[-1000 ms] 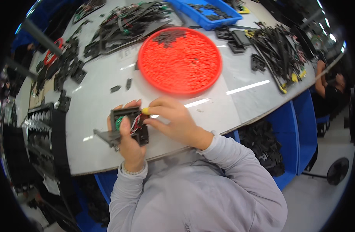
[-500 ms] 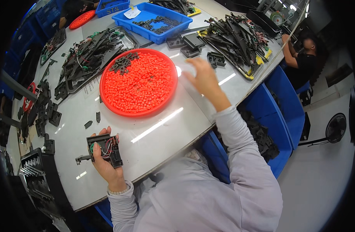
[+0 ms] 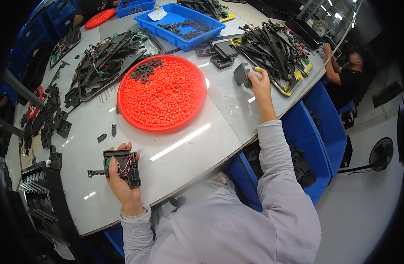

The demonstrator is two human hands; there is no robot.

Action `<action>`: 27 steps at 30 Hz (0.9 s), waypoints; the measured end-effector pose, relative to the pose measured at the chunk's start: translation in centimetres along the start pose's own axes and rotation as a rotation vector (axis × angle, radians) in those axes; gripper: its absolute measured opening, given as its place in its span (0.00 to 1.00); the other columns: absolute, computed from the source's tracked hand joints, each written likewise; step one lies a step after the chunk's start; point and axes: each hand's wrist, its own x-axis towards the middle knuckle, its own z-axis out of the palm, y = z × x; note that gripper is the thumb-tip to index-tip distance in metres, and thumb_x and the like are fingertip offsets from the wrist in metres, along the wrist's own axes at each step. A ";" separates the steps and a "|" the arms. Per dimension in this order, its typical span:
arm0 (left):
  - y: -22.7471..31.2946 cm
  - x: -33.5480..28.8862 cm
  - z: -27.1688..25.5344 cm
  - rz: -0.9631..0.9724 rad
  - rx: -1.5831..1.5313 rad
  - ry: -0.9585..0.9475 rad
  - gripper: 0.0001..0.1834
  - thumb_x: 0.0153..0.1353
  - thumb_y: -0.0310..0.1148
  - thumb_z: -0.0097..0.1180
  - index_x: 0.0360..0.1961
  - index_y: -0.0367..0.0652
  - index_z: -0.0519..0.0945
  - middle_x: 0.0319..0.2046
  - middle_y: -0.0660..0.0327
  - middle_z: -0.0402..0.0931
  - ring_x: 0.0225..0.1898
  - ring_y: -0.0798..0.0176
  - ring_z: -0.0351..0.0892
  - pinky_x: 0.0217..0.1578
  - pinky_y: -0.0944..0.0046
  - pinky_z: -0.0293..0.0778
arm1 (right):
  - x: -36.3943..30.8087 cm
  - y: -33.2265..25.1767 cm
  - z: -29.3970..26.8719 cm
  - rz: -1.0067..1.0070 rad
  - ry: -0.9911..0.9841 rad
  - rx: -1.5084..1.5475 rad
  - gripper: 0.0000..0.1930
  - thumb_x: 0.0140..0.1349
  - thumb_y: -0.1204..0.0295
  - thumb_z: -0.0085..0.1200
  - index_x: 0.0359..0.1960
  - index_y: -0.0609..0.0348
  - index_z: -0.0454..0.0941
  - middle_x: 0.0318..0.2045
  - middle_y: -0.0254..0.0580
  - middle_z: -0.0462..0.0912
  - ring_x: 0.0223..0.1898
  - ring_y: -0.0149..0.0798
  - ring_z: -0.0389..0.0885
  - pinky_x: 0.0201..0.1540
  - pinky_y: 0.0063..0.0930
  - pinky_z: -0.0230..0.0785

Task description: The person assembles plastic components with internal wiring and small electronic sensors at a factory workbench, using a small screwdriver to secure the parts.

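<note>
In my left hand (image 3: 122, 185) rests an open dark grey plastic housing (image 3: 133, 178) with red and white wires and a green part inside. A narrow arm juts from its left side. My thumb lies over its front and the fingers curl behind it. Farther off to the right, my right hand (image 3: 261, 83) pinches a dark grey plastic cover (image 3: 242, 75) between thumb and fingers, raised and tilted over the table. One fingertip of that hand is yellow. Between the hands lies a round red tray (image 3: 201, 103) of small red pieces, with several dark parts at its far edge.
Two small dark pieces (image 3: 114, 129) lie beyond my left hand. Wired strips fill a metal tray (image 3: 155, 42) and a heap (image 3: 272, 50) at right. A blue tray (image 3: 180, 42) stands at the back, blue bins (image 3: 314, 158) below the right edge. A person (image 3: 351, 75) sits at far right.
My right hand has moved right and now grips a dark plastic cover; before, it was blurred with nothing visible in it. My left hand keeps the housing in nearly the same place.
</note>
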 end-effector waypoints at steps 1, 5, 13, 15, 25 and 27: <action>0.0 0.0 0.1 -0.007 -0.003 0.007 0.21 0.62 0.35 0.44 0.53 0.36 0.59 0.47 0.43 0.68 0.52 0.49 0.69 0.47 0.48 0.73 | -0.9 0.4 -0.3 0.138 -0.008 0.392 0.16 0.58 0.71 0.50 0.48 0.59 0.66 0.33 0.43 0.78 0.30 0.34 0.78 0.31 0.26 0.70; -0.5 0.3 0.4 -0.042 -0.013 0.011 0.22 0.62 0.36 0.44 0.53 0.36 0.59 0.48 0.44 0.68 0.53 0.49 0.69 0.47 0.48 0.73 | -4.9 0.9 -2.0 0.375 -0.162 0.537 0.21 0.60 0.71 0.49 0.53 0.58 0.60 0.36 0.41 0.76 0.33 0.33 0.77 0.31 0.25 0.70; 0.1 -0.1 0.3 -0.057 -0.052 0.026 0.24 0.62 0.36 0.44 0.56 0.35 0.58 0.48 0.44 0.68 0.53 0.49 0.68 0.47 0.49 0.74 | -6.9 -2.7 -1.6 -0.170 -0.255 -0.704 0.19 0.53 0.67 0.55 0.44 0.65 0.73 0.41 0.52 0.76 0.37 0.44 0.77 0.39 0.31 0.69; 0.4 -0.2 0.2 -0.054 -0.066 0.026 0.24 0.62 0.36 0.44 0.56 0.36 0.59 0.48 0.44 0.68 0.54 0.48 0.68 0.47 0.49 0.74 | -6.5 -2.3 0.0 -0.604 -0.147 -0.774 0.22 0.50 0.66 0.57 0.45 0.65 0.73 0.41 0.53 0.76 0.41 0.51 0.75 0.46 0.35 0.67; 0.4 -0.2 -0.1 -0.066 -0.163 -0.051 0.22 0.61 0.34 0.45 0.55 0.39 0.60 0.49 0.48 0.68 0.55 0.49 0.66 0.49 0.47 0.72 | -6.4 -2.1 2.9 -0.459 -0.390 -0.725 0.25 0.45 0.70 0.56 0.48 0.64 0.71 0.39 0.51 0.76 0.45 0.51 0.72 0.49 0.37 0.64; 0.7 -0.4 -0.2 -0.064 -0.178 -0.042 0.23 0.60 0.34 0.46 0.55 0.39 0.60 0.49 0.48 0.68 0.55 0.49 0.67 0.50 0.47 0.72 | -6.0 -2.2 2.8 -0.440 -0.418 -0.735 0.26 0.45 0.70 0.56 0.49 0.64 0.70 0.39 0.51 0.77 0.44 0.48 0.73 0.48 0.35 0.65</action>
